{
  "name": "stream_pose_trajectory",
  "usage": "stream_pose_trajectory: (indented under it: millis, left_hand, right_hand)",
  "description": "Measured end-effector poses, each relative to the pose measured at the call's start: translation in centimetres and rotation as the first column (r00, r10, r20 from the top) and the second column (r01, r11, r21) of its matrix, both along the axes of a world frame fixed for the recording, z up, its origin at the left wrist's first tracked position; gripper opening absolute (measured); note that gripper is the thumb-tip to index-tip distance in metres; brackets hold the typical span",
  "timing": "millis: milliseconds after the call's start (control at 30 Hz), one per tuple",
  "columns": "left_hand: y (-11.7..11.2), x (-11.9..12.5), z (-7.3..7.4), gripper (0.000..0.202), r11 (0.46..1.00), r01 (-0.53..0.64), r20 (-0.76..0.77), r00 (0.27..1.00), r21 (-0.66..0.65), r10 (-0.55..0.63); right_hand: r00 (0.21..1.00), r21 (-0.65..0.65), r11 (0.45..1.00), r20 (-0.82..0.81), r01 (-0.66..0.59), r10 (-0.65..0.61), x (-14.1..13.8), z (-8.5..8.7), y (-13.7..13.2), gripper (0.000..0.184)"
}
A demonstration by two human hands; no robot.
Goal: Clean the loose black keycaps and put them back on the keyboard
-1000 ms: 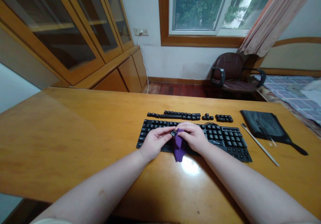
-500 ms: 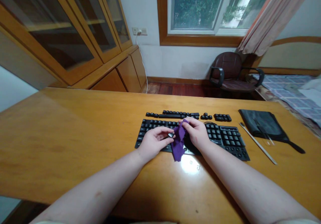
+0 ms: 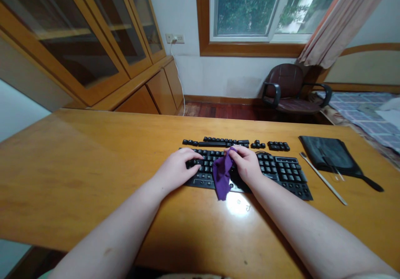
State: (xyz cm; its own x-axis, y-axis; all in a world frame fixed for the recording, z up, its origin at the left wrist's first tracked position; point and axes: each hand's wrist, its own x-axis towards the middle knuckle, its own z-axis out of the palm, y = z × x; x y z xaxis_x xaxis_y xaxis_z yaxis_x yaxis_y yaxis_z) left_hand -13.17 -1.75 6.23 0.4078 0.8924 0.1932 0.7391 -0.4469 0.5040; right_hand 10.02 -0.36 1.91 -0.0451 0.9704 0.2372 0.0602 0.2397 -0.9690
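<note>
A black keyboard point(image 3: 283, 170) lies on the wooden desk, with some keys off its lower rows. Over its left part, my left hand point(image 3: 176, 168) has thumb and fingertips closed around a small black keycap point(image 3: 198, 162) at the level of the keys. My right hand point(image 3: 246, 164) pinches a purple cloth point(image 3: 222, 177) above the middle of the board. The cloth hangs down across the keyboard's front edge and hides part of the keys.
Loose keycaps point(image 3: 215, 144) stand in rows behind the keyboard. On the right lie a long white-handled brush point(image 3: 325, 183), a black pouch point(image 3: 340, 154) and a thin wire tool point(image 3: 331, 164). Beyond the desk point(image 3: 93, 179) stands an office chair point(image 3: 286, 85).
My left hand has moved left and down from beside the cloth to the keyboard's left part, with the keycap. My right hand and the cloth have hardly moved.
</note>
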Motion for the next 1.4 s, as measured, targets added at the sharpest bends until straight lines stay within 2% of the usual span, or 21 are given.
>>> stream_pose_trajectory:
  millis: [133,300,533,800,1100,1400]
  left_hand:
    - [0.19,-1.33,0.99,0.024,0.999,0.043,-0.228,0.973,-0.010,-0.044]
    - [-0.04,-1.22,0.79,0.020,0.998,0.053,-0.366,0.929,-0.026,-0.058]
    - [-0.53,-0.72,0.70,0.015,0.991,0.129,-0.382,0.915,-0.022,-0.127]
    - [-0.45,-0.54,0.38,0.011,0.995,0.092,-0.430,0.898,-0.028,-0.095]
    - [-0.19,-0.72,0.28,0.010,0.992,0.117,-0.400,0.908,-0.042,-0.124]
    - [0.01,-0.77,0.12,0.010,0.988,0.149,-0.446,0.882,-0.042,-0.152]
  right_hand:
    - [1.000,-0.011,1.000,-0.015,-0.012,0.011,0.00,-0.06,0.00,0.019]
    - [1.000,-0.002,1.000,-0.006,-0.012,0.012,-0.08,0.00,0.01,0.019]
    - [1.000,-0.023,1.000,-0.002,-0.008,0.008,-0.12,0.00,0.04,0.021]
    - [1.000,-0.026,1.000,0.019,-0.004,0.004,-0.12,0.18,-0.03,0.023]
    - [1.000,-0.027,1.000,0.020,-0.007,0.008,-0.16,0.20,-0.06,0.023]
    - [1.000,-0.041,0.999,0.021,-0.014,0.015,-0.22,0.24,-0.11,0.023]
